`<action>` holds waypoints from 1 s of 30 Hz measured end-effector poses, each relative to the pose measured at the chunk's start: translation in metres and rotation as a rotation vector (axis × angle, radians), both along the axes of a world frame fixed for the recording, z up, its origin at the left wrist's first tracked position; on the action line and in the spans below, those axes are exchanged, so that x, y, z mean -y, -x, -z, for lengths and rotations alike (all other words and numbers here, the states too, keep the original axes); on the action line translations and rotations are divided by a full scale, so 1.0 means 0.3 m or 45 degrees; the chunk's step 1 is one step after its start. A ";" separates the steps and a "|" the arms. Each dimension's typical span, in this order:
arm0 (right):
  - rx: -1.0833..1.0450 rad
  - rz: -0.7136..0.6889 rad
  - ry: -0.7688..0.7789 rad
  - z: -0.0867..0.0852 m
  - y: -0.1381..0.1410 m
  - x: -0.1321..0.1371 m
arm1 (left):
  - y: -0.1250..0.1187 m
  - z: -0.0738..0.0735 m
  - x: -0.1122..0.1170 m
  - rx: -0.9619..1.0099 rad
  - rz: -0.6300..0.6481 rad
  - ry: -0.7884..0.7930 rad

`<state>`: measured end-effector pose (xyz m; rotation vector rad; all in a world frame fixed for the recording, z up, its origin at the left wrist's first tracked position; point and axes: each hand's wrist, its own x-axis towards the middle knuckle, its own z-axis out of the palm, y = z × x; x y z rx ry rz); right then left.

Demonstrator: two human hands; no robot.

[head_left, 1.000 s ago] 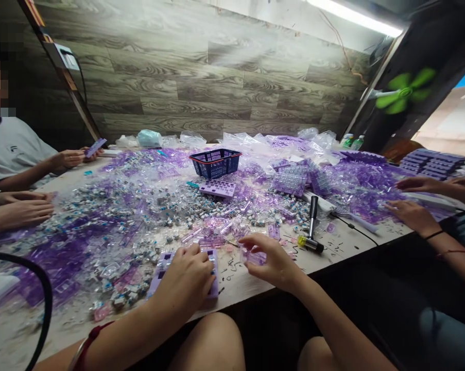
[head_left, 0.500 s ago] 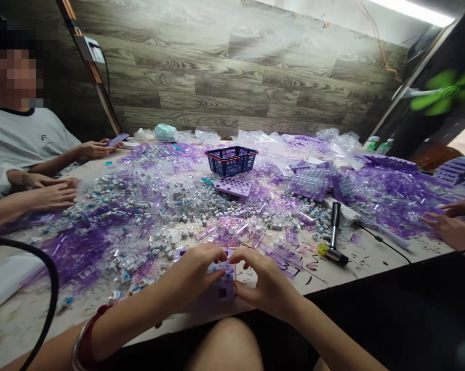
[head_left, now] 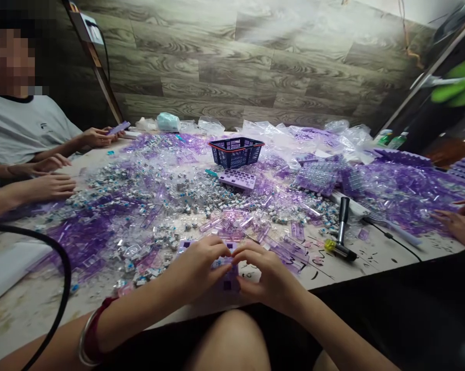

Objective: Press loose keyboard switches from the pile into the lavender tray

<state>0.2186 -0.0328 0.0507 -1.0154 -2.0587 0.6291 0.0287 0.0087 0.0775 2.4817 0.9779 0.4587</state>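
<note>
A light-purple keyboard plate [head_left: 220, 285] with square cut-outs lies at the table's front edge, largely covered by my hands. White-and-blue key switches show on it between my fingers. My left hand [head_left: 201, 265] reaches over the plate, its thumb and forefinger drawn together near the right end; whatever is in that pinch is too small to make out. Curled at the plate's right edge, my right hand [head_left: 269, 270] grips it with thumb and fingers, the fingertips close to those of my left hand.
Loose key switches [head_left: 201, 198] and purple clear pieces [head_left: 89, 232] cover much of the table. A dark blue basket [head_left: 237, 154] stands behind another purple plate [head_left: 238, 179]. A hammer [head_left: 343, 226] lies right. Co-workers' hands [head_left: 54, 185] are at left, another hand [head_left: 460, 226] at far right.
The view has shifted slightly, so the table's contents sit a little further right. My hands stay at the plate, fingertips slightly closer together. At left, a co-worker's hand has lifted a little.
</note>
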 end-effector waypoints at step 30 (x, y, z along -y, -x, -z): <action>0.265 0.073 0.058 -0.042 0.035 -0.001 | -0.011 0.024 -0.069 0.197 0.037 0.295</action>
